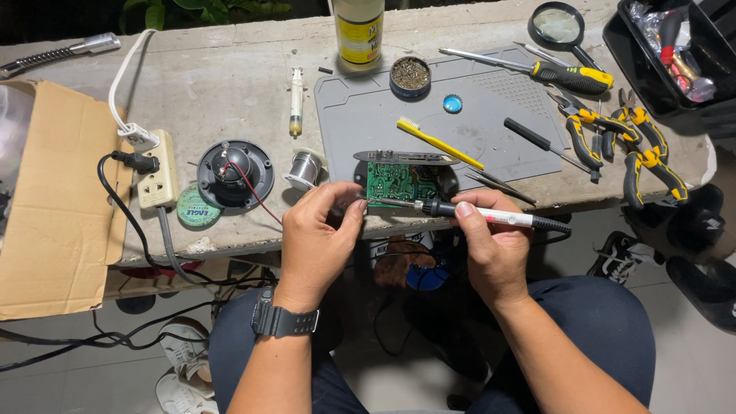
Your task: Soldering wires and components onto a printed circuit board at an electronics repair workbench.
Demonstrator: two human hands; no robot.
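Both hands meet at the near edge of the counter, and I read them from the work outward. My right hand is closed in a pen grip on the soldering iron. The iron's long axis runs from 3 o'clock, where the black cord end sits, toward 9 o'clock, where the tip reaches the lower edge of the green circuit board. My left hand is curled, thumb and forefinger pinched just beside the tip; what they pinch is too small to tell. From both hands the board lies at 12 o'clock, standing on edge at the grey mat's near margin, with the left hand slightly nearer the joint. A solder spool sits at the board's 9 o'clock, and a black round housing with a red wire lies beyond it. A yellow brush lies at 1 o'clock, and pliers sit well apart at 2 o'clock.
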